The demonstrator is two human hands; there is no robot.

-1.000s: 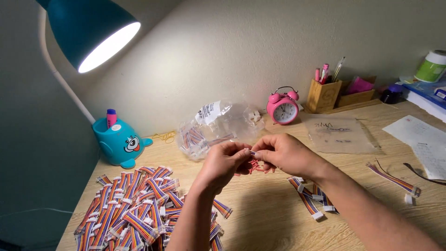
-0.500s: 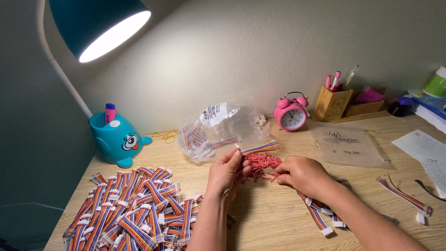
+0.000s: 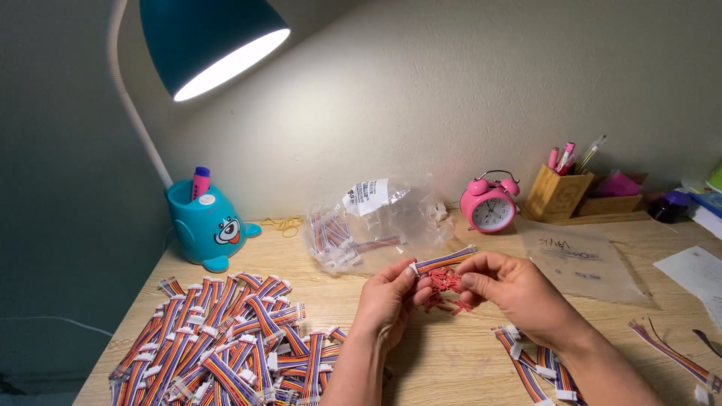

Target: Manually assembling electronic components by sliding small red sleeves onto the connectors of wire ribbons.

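My left hand (image 3: 389,301) and my right hand (image 3: 510,292) meet above the wooden desk (image 3: 451,361). Together they pinch a short multicoloured ribbon cable (image 3: 444,260) with white connectors on its ends. A clump of small red ties or bands (image 3: 445,289) hangs between the fingers, just under the cable. Which hand carries the red clump cannot be told. A large heap of the same ribbon cables (image 3: 226,338) lies at the front left, beside my left forearm. A few more cables (image 3: 538,365) lie under my right wrist.
A clear plastic bag with cables (image 3: 368,222) lies behind the hands. Also on the desk: a blue cartoon pen holder (image 3: 204,225), teal desk lamp (image 3: 207,37), pink alarm clock (image 3: 490,204), wooden pen box (image 3: 556,194), an empty clear bag (image 3: 583,259), paper (image 3: 696,271), loose cable (image 3: 669,353).
The hands came apart from a tight clasp and a ribbon cable now shows between them, above the red clump. The view has shifted left.
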